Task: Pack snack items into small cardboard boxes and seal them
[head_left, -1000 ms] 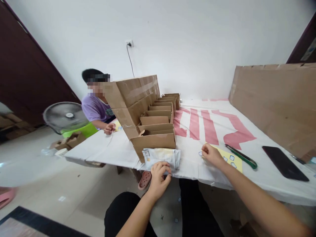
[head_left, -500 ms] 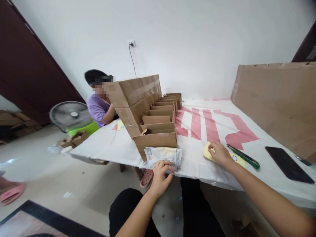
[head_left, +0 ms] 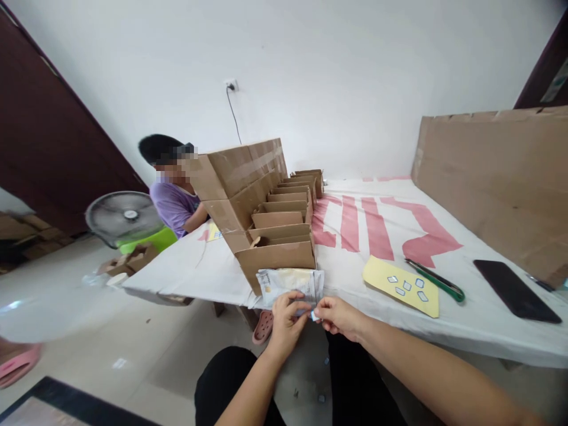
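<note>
My left hand (head_left: 287,319) is closed on the near edge of a white and yellow printed pouch (head_left: 290,281) that lies at the table's front edge. My right hand (head_left: 339,317) is pinched on a small white sticker (head_left: 313,315), held right against the left hand's fingertips. A yellow sheet (head_left: 402,284) with several small stickers on it lies on the table to the right. A row of open brown cardboard boxes (head_left: 277,236) stands just behind the pouch.
A green-handled cutter (head_left: 435,279) and a black phone (head_left: 515,290) lie right of the yellow sheet. A large cardboard sheet (head_left: 497,177) leans at the right. Another person in a purple shirt (head_left: 172,202) sits at the table's left side by a fan (head_left: 124,216).
My right hand left the yellow sheet and came left to the pouch, now pinching a sticker beside my left hand. The left hand stayed on the pouch.
</note>
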`<state>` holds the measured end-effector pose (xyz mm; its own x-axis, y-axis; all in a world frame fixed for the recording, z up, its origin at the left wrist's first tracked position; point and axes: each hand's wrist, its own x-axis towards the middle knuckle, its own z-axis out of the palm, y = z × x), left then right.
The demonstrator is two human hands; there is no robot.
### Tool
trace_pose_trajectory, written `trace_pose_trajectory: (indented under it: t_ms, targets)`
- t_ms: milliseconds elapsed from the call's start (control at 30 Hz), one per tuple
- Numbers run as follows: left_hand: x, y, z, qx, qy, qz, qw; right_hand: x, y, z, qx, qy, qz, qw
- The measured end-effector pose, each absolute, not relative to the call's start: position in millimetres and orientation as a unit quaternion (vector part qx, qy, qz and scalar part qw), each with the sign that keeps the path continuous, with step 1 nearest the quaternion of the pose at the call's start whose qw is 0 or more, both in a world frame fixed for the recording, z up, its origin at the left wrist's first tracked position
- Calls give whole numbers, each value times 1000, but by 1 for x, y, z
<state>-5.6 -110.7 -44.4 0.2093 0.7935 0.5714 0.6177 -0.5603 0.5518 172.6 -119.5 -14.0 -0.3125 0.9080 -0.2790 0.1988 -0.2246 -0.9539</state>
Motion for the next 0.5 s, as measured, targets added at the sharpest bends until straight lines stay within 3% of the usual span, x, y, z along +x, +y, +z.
trace_pose_trajectory:
  t_ms: [267,500]
  targets:
    - [-9,-112,-44,778,462,415,97,274,-67,-4,-625,-578,363,379]
    - [-7,-113,-43,782,480,384,108,338,-55,-9,-719,-600,257,239]
